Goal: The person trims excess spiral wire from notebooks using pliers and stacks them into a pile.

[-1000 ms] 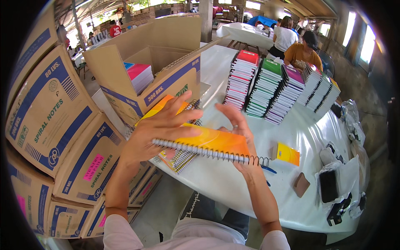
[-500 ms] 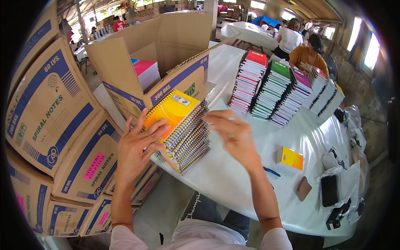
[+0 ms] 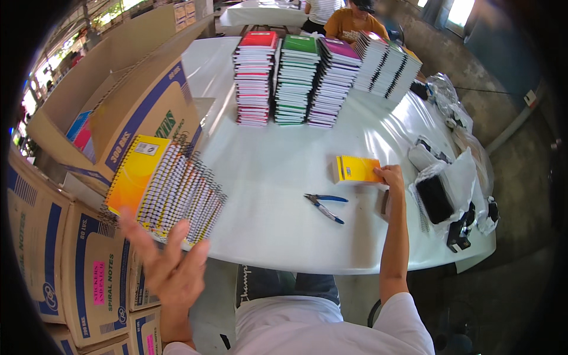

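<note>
My right hand pinches the right end of a small, thick yellow-orange pad lying on the white table. My left hand is open with fingers spread, slightly blurred, just in front of a leaning stack of yellow spiral notebooks. That stack sits at the table's left edge against an opened carton. Blue-handled pliers lie between my hands, jaws apart. A small brown piece is partly hidden by my right wrist.
Tall notebook stacks, red, green and purple, stand at the back beside white-edged ones. Plastic wrapping and a black device lie at right. Cartons are piled at left. A person sits beyond the table.
My right hand has left the spiral notebooks and moved right to the yellow pad. My left hand has come off the stack, toward me. The view has swung right, showing the whole pliers.
</note>
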Tool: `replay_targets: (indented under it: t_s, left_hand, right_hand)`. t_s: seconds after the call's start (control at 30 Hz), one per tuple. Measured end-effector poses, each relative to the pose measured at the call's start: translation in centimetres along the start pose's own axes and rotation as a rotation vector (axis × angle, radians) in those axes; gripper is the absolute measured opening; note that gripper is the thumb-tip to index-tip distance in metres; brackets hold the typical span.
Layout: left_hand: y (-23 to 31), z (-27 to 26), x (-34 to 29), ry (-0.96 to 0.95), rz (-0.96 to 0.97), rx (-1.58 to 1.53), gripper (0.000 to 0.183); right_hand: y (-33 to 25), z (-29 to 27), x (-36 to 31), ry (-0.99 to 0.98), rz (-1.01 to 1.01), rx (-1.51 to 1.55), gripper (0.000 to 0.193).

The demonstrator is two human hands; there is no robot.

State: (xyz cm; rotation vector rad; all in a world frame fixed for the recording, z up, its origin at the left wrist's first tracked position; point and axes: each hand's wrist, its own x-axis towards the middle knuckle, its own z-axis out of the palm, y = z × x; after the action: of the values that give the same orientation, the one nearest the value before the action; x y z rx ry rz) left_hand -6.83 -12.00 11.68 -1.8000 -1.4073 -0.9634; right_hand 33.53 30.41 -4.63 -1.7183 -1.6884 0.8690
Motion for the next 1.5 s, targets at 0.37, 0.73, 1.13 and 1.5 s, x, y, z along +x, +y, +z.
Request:
replay_targets:
  t_s: [0.37,0.73,1.13,1.5]
  left_hand:
    - [9.1,12.3,4.0,-0.503,-0.156,-0.207,0.075]
    - [8.9,19.1,0.3,-1.106,-0.129,-0.34,0.056]
    - [7.8,19.8,0.3,-1.052,-0.152,-0.419,0.057]
    - [8.2,19.9,-0.2,-0.937,-0.039,-0.252,0.049]
  right_hand:
    - [-7.1,6.3,-18.7,-0.395,-0.213,0.795,0.018]
    - [4.3,-5.1,-10.5,0.692,-0.44,-0.155,0.008]
    - [7.0,-10.8,-7.4,0.59,-0.42,-0.741,0.01]
    - [-8.4,3.5,-20.8,-0.417,-0.572,0.222,0.021]
